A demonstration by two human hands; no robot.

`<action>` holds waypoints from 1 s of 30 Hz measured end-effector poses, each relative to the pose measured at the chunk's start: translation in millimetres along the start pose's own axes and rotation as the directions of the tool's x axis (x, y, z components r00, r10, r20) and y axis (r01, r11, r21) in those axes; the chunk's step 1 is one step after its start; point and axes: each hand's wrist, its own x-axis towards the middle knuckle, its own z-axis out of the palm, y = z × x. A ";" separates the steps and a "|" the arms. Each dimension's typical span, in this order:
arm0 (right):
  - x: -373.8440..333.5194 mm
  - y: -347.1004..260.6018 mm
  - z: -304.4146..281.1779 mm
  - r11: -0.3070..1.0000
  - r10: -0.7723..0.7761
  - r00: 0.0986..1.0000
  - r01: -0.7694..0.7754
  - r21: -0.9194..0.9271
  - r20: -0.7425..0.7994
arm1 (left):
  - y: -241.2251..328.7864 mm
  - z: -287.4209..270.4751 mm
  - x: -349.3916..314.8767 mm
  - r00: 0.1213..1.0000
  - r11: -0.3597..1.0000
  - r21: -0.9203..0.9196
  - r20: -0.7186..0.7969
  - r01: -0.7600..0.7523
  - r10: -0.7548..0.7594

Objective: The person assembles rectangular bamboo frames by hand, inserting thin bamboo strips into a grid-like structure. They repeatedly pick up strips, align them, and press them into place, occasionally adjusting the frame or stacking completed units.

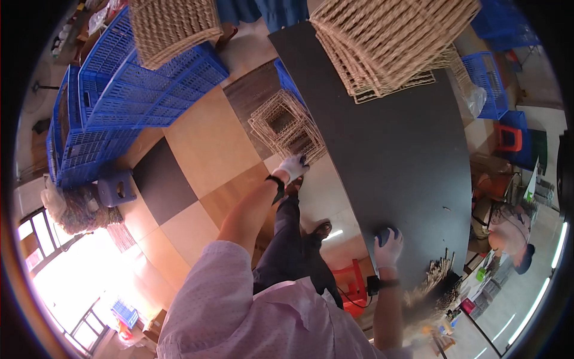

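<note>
My left hand (pixel 292 168), in a white glove with dark patches at the fingers, reaches down beside the table. Its fingers are apart at the near edge of a low pile of woven rope frames (pixel 276 142); whether they touch it I cannot tell. My right hand (pixel 388 246), gloved the same way, rests open on the left edge of the dark table (pixel 400 185), near its front end. Nothing shows in it. A tall stack of woven rope panels (pixel 388 42) lies on the far end of the table.
Blue plastic crates (pixel 149 90) stand at the far left, with more woven panels (pixel 173 30) on top. A blue stool (pixel 116 188) is beside them. A red stool (pixel 353 287) stands by my legs. Thin brown sticks (pixel 439 269) lie at the table's near end. Another person (pixel 508 236) is at the right.
</note>
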 end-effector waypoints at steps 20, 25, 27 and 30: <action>-17.0 83.9 33.3 0.978 -0.099 0.994 0.104 0.180 -0.038 | -81.0 -38.2 -244.3 0.872 0.962 0.042 -0.434 0.269 -0.225; -39.7 132.0 45.6 0.995 0.026 0.999 -0.022 0.098 -0.040 | -47.3 -61.4 -269.3 0.866 0.970 -0.098 -0.437 0.223 -0.243; -45.6 147.3 49.7 0.992 0.043 0.999 -0.040 0.120 -0.023 | -38.6 -62.8 -277.8 0.854 0.976 -0.138 -0.474 0.167 -0.214; -46.3 160.3 54.9 0.988 -0.031 0.999 0.029 0.151 0.008 | -32.7 -62.7 -275.1 0.876 0.950 -0.267 -0.405 0.159 -0.261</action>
